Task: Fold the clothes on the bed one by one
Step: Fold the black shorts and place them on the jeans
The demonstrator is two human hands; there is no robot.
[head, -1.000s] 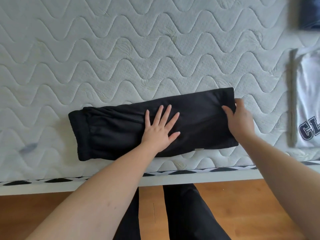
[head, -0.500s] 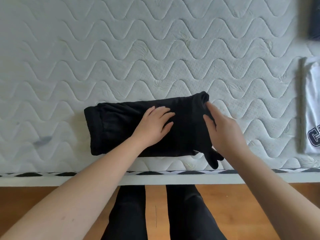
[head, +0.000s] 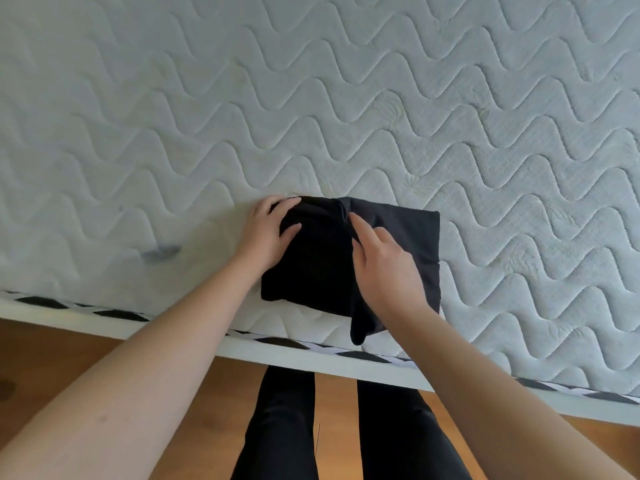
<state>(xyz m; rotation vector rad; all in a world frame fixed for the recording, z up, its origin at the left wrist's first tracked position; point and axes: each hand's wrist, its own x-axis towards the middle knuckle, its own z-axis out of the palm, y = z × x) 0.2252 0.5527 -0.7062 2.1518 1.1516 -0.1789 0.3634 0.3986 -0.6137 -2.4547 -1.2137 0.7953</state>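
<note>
Black trousers, folded into a compact bundle, lie on the quilted white mattress near its front edge, at about six o'clock from the mattress centre. Left hand grips the bundle's nine o'clock end, fingers curled over its top corner. Right hand lies on the cloth at three o'clock, fingers pressing the fold. Beyond it a flat layer of the trousers extends toward three o'clock.
</note>
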